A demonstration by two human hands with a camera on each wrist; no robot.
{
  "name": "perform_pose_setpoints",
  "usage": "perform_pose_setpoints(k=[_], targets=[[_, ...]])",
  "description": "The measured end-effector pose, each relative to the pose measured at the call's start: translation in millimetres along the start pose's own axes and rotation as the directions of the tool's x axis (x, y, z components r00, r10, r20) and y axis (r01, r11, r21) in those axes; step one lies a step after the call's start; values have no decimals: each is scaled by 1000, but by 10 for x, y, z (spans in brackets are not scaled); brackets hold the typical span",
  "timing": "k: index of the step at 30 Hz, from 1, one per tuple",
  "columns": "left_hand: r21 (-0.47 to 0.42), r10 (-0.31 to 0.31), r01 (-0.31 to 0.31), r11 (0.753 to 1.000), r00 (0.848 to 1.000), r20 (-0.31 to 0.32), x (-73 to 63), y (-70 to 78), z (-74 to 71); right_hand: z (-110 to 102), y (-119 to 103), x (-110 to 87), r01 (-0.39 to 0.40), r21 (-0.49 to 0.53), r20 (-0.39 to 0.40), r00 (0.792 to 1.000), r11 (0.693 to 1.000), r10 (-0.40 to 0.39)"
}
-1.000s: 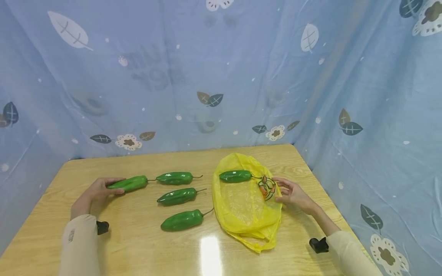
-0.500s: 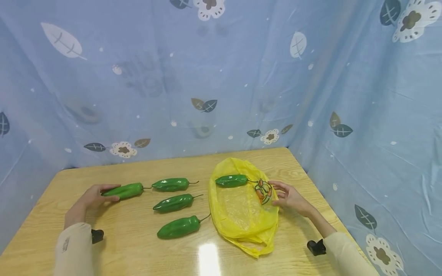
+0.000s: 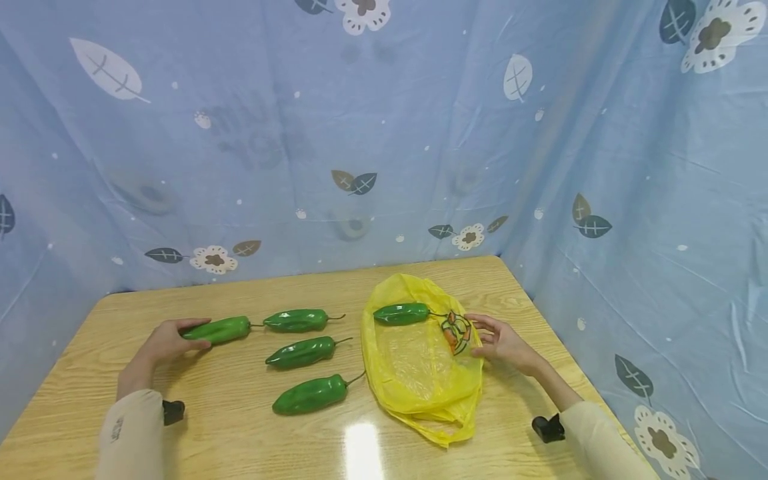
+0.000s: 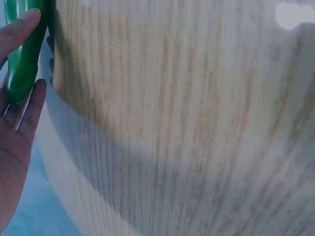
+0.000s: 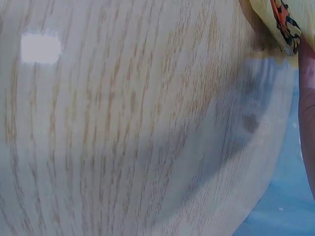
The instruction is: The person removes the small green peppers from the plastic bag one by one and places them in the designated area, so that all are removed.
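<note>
At the left of the table, my left hand (image 3: 165, 340) grips the tapered end of a green pepper (image 3: 222, 330), whose stem points right. In the left wrist view the thumb lies across this pepper (image 4: 22, 73) and the fingers are on its other side. Toward the right, a yellow plastic bag (image 3: 414, 397) lies spread out with one green pepper (image 3: 401, 314) on it, near a printed design. My right hand (image 3: 504, 347) holds the bag's right edge between thumb and fingers. The right wrist view shows only part of that hand (image 5: 307, 98) beside the bag (image 5: 275, 22).
Between the left hand and the bag lie three more green peppers: a back one (image 3: 296, 321), a middle one (image 3: 302, 353) and a front one (image 3: 311, 395). A blue patterned curtain (image 3: 270, 133) hangs behind and to the sides of the wooden table (image 3: 240, 427).
The head view has shifted slightly. My left hand and its pepper have moved only a little to the right over the last half second; the right hand stays at the bag's edge.
</note>
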State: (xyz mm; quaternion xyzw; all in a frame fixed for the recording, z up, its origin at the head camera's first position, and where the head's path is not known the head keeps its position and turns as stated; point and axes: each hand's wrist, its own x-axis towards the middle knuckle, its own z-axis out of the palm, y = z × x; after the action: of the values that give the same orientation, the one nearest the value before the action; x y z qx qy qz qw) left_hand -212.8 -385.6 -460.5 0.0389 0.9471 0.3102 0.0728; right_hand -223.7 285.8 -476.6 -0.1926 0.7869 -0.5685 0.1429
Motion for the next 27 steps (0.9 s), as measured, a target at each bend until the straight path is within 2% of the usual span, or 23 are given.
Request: perform_pose_setpoints(k=[4,11,13,15,17,18,20,21,23,27], targets=[[-11,-7,7,1000,1000,-17,-28,19,15,0,3,1,-5,9,7,1000,1000,5],[-143,-48,45,989,999,-19,-78,79,10,9,-20,-3,-14,12,1,1000,1000,14],[-170,-51,38,985,996,-70,-85,118,3,15,-26,-4,-5,15,-1,1000,1000,5],[-193,-45,12,981,985,-168,-85,179,8,22,-31,-7,5,11,-6,1000,1000,-4],[-229,-30,-36,973,960,-280,-73,264,25,27,-33,-10,12,7,-6,1000,1000,-12],[-247,-17,-70,967,942,-334,-62,313,39,29,-40,-12,16,4,-5,1000,1000,-16],[-294,6,-136,946,915,-403,-31,433,71,30,-41,-11,17,2,-7,1000,1000,-17],[-319,16,-164,934,908,-419,-10,498,86,30,-42,-10,15,3,-7,1000,1000,-15],[-379,42,-218,900,906,-422,27,634,114,28,-44,-7,15,2,-6,1000,1000,-15],[-451,91,-273,850,918,-386,99,895,166,26,-39,-1,8,11,-5,1000,1000,-8]])
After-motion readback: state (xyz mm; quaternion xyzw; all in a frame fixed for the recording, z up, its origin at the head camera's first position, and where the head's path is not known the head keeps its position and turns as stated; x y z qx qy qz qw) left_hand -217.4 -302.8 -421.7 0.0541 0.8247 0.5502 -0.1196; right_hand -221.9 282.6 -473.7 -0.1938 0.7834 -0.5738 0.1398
